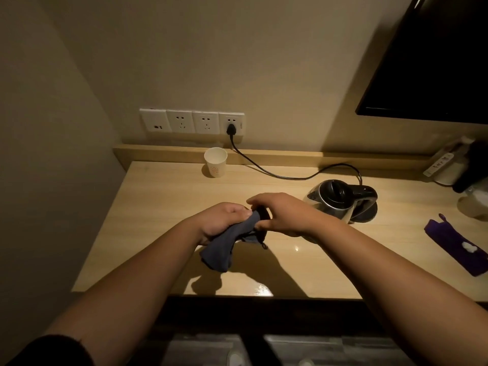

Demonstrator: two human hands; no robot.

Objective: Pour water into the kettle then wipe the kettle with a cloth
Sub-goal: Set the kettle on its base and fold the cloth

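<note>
Here, by my judgement, the step is readying the cloth: the left hand has a full grip on the bunched dark fabric above the desk, while the right hand pinches its upper edge. Best to fold it into a flat pad first. The kettle sits just right of the hands, lid closed, corded to the wall socket, so wipe gently.

Bare table lies open left of the grip and beyond it as far as the cup. Just right of the grip the kettle blocks passage; its cord crosses the table behind. Farther right lies a purple pouch. The wall closes the far side.
</note>
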